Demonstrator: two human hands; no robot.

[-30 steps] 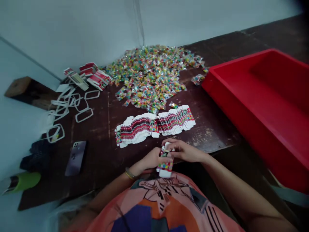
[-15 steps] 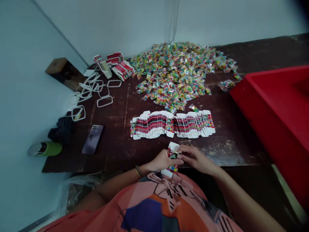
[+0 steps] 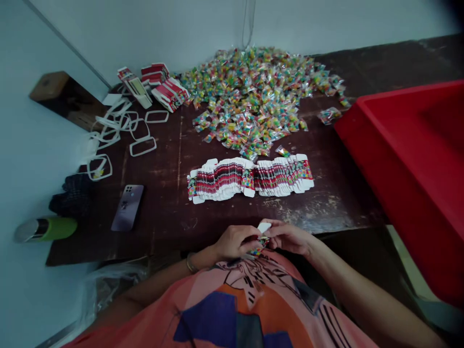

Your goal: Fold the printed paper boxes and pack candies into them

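Observation:
Close to my body, at the table's front edge, a small printed carton (image 3: pixel 256 251) with a white end flap is held between both hands. My left hand (image 3: pixel 237 241) is closed around its left side, thumb and fingers over the printed face. Fingers of my right hand (image 3: pixel 290 237) pinch the carton's upper right side near the raised flap; part of the carton is hidden behind them. Just beyond lies a row of flattened printed cartons (image 3: pixel 224 180), overlapping like a fanned deck. Behind that row spreads a large heap of small clear candy packets (image 3: pixel 250 106).
A red bin (image 3: pixel 406 145) stands at the right. On the left are a phone (image 3: pixel 127 208), a green bottle (image 3: pixel 58 228), dark cloth (image 3: pixel 72 195), white bands (image 3: pixel 143 146) and a wooden box (image 3: pixel 68 99). Bundled cartons (image 3: pixel 170 94) sit at the back left.
My left hand has turned over the carton, covering more of its printed face. The carton now shows less, with its flap still up by my right fingers. The view has shifted somewhat.

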